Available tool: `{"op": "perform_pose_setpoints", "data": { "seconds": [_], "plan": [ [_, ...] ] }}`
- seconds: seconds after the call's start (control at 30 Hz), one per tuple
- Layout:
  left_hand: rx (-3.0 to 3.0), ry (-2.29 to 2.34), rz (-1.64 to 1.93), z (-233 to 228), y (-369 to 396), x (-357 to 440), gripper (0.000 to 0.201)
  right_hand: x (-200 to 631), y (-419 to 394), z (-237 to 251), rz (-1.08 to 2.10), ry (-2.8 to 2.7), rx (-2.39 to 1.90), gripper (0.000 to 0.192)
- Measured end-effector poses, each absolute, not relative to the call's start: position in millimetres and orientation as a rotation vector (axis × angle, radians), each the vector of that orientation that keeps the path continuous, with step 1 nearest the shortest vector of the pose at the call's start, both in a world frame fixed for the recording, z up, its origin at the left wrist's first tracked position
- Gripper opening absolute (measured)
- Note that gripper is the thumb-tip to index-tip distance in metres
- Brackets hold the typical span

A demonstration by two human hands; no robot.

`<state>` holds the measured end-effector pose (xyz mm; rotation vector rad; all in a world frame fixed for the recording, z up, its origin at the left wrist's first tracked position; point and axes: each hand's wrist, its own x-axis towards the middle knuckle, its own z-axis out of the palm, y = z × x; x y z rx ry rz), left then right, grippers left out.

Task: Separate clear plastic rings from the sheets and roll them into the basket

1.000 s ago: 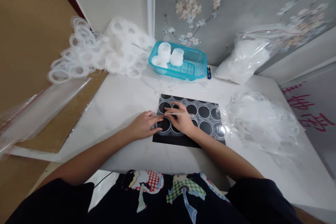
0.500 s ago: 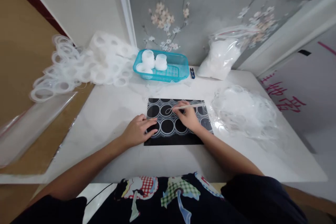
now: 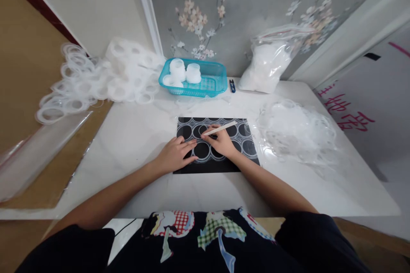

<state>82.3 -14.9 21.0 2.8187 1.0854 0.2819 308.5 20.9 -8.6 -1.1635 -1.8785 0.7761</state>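
Note:
A thin white stick (image 3: 226, 127) is gripped between the fingers of my right hand (image 3: 223, 143), like a pen. Its lower end points down at a translucent sheet of round ring shapes (image 3: 248, 148), which lies over a black mat (image 3: 205, 168) on the table. Close to that tip a thin pale loop shows; whether it is loose or part of the sheet I cannot tell. My left hand (image 3: 174, 154) rests flat at the left side of the sheet, fingers stretched out over the rings and holding nothing.
Behind the mat, a blue basket (image 3: 211, 93) holds stacked white rings (image 3: 193, 73). Small dark thread snips (image 3: 232, 85) lie beside it, then a full clear bag (image 3: 267, 66). Translucent ring scraps are heaped on the right (image 3: 297, 132) and ring sheets on the left (image 3: 124, 74).
My right hand has shifted slightly left, and the stick has turned so its upper end points more away from me. The left fingers reach a little further over the sheet.

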Motion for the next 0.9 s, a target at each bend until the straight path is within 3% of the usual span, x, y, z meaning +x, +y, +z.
{"op": "perform_pose_setpoints", "data": {
  "seconds": [0.33, 0.5, 0.73, 0.9],
  "plan": [
    [2.782, 1.062, 0.223, 15, -14, 78, 0.055, 300, 5, 8, 0.294, -2.287, -1.145, 0.018],
    [2.775, 1.089, 0.200, 23, -13, 78, 0.051, 342, 50, 27, 0.082, -1.533, -1.634, 0.022],
    [2.875, 1.024, 0.271, 33, -4, 103, 0.038, 351, 2, 3, 0.517, -1.685, -1.437, 0.020],
    [2.907, 1.011, 0.294, 29, 9, 120, 0.029, 345, -5, -1, 0.611, -1.619, -1.388, 0.020]
  ]
}}
